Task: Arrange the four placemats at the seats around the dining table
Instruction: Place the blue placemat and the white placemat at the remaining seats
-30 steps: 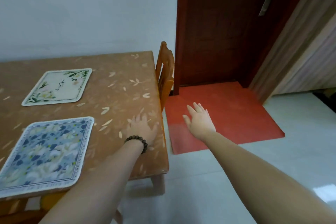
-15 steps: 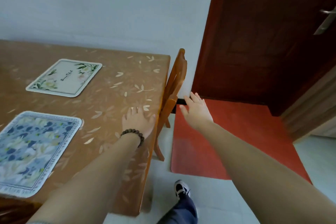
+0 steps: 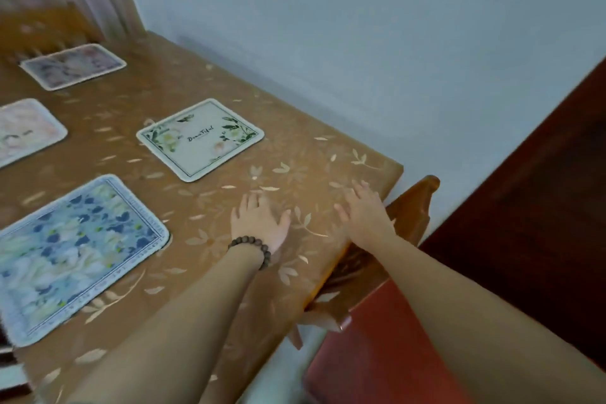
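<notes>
Over table edge, right hand now beside left hand, both grips open, four placemats visible

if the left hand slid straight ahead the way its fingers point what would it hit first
Probably nothing soon: the left hand points up across bare tablecloth, passing right of the white "Beautiful" placemat, toward the wall. Depth is unclear, so it might clip that mat's corner.
</notes>
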